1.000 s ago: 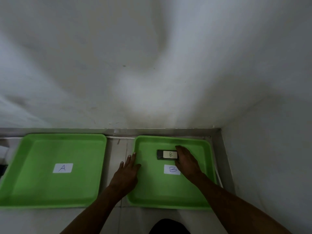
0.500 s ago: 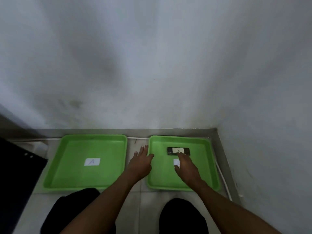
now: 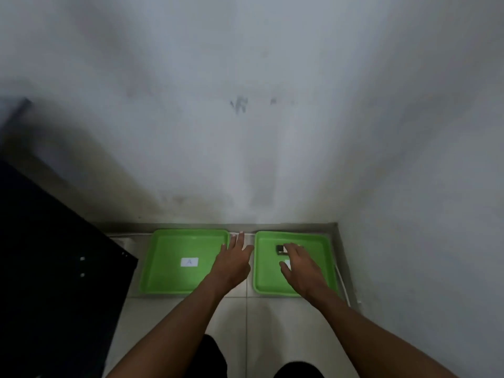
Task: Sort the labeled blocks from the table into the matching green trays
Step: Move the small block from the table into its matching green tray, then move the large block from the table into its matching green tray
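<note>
Right hand (image 3: 301, 266): hovering palm-down over the right green tray (image 3: 323, 257), fingers loosely spread and gripping nothing; its fingertips are covering part of the labeled block (image 3: 280, 249), and whether they are touching it cannot be told.

Labeled block: dark with a pale label, lying flat in the far half of the right green tray, partly hidden by the hand.

Left hand (image 3: 233, 261): reaching forward with fingers spread and empty, sitting over the gap between the two trays.

Left green tray (image 3: 169, 257): lying flat beside the right one, showing a white paper label marked A (image 3: 189, 262).

Both trays are resting on a pale tiled surface (image 3: 261, 323) against a white wall (image 3: 245, 132).
</note>
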`<state>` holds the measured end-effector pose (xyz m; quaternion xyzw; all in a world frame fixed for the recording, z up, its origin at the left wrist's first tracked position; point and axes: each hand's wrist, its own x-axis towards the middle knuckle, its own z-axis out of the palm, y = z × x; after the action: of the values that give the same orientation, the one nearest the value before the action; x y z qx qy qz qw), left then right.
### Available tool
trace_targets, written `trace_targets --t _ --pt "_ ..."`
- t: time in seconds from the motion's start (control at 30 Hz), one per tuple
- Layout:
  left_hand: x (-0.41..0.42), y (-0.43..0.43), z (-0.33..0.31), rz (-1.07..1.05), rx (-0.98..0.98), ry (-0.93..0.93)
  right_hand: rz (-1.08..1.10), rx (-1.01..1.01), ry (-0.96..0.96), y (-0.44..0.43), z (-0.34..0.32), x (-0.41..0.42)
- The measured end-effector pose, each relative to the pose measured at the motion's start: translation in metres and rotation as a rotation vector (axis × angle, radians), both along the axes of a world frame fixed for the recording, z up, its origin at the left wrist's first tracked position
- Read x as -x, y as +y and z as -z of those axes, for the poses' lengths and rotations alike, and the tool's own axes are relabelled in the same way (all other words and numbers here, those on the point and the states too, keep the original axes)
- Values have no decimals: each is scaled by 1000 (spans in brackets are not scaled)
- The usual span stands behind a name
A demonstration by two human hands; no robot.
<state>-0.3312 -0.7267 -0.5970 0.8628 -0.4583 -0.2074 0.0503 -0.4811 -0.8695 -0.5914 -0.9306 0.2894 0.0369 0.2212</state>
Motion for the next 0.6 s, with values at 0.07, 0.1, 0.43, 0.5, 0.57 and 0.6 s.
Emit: trace_targets --t 0.07,0.1,0.43,0.5,0.57,0.6 --pt "4 8 -69 -16 -4 14 -8 -5 2 7 -71 3" --pt "7 13 -104 -19 -5 17 -16 -4 -2 11 -106 5" --pt "28 89 -383 -68 53 -34 -93 -13 -76 83 -380 9" --pt "23 114 -407 -68 50 -61 -124 -7 -90 105 -406 -3" --pt "12 145 -423 -94 52 -82 -141 -10 -116 133 -424 -19" --pt "5 163 -429 -113 51 -84 -146 -14 -130 149 -431 -27"
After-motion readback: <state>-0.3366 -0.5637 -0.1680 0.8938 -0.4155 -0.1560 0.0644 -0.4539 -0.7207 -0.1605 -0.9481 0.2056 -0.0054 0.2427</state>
